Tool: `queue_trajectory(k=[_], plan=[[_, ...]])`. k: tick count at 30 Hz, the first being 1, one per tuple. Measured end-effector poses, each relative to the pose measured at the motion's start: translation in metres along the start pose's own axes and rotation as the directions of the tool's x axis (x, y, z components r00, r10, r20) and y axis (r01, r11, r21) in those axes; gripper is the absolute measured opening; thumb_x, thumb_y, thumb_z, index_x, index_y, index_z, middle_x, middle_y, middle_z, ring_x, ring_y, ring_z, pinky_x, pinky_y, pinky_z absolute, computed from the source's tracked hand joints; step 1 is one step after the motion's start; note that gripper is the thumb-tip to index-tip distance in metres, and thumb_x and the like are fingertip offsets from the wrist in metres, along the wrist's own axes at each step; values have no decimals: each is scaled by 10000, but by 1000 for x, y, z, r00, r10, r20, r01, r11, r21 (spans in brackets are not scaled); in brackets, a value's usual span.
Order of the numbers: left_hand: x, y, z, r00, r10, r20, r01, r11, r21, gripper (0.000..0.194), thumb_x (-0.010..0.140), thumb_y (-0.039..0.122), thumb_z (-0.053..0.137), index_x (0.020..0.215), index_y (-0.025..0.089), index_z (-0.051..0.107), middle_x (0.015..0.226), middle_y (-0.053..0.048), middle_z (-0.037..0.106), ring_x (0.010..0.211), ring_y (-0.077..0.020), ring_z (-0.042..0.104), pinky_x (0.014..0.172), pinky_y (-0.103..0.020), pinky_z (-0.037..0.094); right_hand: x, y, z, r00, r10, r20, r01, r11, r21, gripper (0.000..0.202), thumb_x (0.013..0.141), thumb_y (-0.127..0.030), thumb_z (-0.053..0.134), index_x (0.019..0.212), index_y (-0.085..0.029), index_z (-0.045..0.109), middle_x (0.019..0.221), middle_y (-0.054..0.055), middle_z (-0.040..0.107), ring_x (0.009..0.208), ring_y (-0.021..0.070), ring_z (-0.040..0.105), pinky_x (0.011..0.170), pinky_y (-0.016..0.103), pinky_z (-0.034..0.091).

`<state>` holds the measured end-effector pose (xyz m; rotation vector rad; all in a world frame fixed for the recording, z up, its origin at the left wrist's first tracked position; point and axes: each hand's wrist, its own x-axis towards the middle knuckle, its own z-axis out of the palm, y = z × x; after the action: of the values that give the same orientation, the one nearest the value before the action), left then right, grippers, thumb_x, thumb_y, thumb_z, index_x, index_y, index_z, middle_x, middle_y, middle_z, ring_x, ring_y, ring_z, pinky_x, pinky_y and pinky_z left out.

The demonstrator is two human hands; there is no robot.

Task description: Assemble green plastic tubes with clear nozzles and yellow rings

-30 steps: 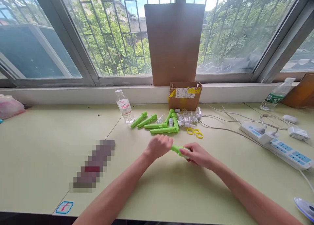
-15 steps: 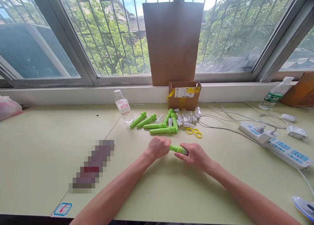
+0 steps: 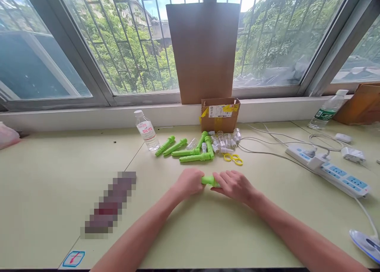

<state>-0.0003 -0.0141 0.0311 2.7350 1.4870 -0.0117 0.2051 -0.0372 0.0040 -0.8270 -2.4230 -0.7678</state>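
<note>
Just above the table, my left hand (image 3: 190,181) is closed around one end of a bright green plastic tube (image 3: 208,180). The fingers of my right hand (image 3: 235,186) wrap over its other end, so only a short middle piece shows. Behind my hands lie several loose green tubes (image 3: 194,157) with ridged ends. Beside them is a cluster of clear plastic cups (image 3: 220,138) and small white-and-clear parts (image 3: 226,150). Yellow-handled scissors (image 3: 233,158) rest in front of that cluster; their blades are hard to make out.
A labelled water bottle (image 3: 147,131) stands left of the tubes, and an open cardboard box (image 3: 219,123) behind them. At right are a power strip (image 3: 328,169), cables, a charger (image 3: 353,155) and another bottle (image 3: 327,110). A blurred dark object (image 3: 110,203) lies at left.
My right hand's fingers have closed over the ridged end of the green tube, which showed before. Both hands stay on the tube. The whole view has shifted slightly.
</note>
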Motion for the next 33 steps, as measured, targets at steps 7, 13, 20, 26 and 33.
queue_trajectory(k=[7,13,20,26,33], plan=[[7,6,8,999,8,-33,-5,995,96,153,712,196,506,736,146,649,677,-107,667,628,-235,636,562,-293,425,-4,-1,1,979,114,169,-132,986,100,376,938,-443,379,876,-128,575,587,23,558,462,115,469,471,286,181],[8,7,13,998,20,-54,-15,996,91,144,713,173,515,767,129,642,700,-123,667,660,-265,648,592,-324,462,-4,1,-3,916,246,318,-332,909,253,394,895,-529,410,781,-176,544,611,19,586,487,118,468,483,265,176],[7,6,17,996,23,-84,-13,994,111,134,720,135,501,780,117,620,700,-125,655,662,-253,643,586,-309,453,3,4,-11,868,290,402,-456,786,417,374,851,-531,484,673,-202,497,572,-20,542,498,105,420,496,237,212],[11,4,20,983,68,-168,-40,986,162,161,748,77,446,768,121,600,676,-107,625,629,-227,612,532,-278,402,0,4,-3,858,334,389,-482,785,389,308,824,-494,538,742,-200,578,625,-4,594,553,124,498,520,231,276],[10,8,18,953,77,-292,-30,986,162,175,850,279,494,783,138,573,730,-90,600,690,-207,578,574,-277,381,-6,10,12,874,411,259,-481,810,335,359,775,-480,619,1024,-222,629,814,39,653,700,160,592,581,239,369]])
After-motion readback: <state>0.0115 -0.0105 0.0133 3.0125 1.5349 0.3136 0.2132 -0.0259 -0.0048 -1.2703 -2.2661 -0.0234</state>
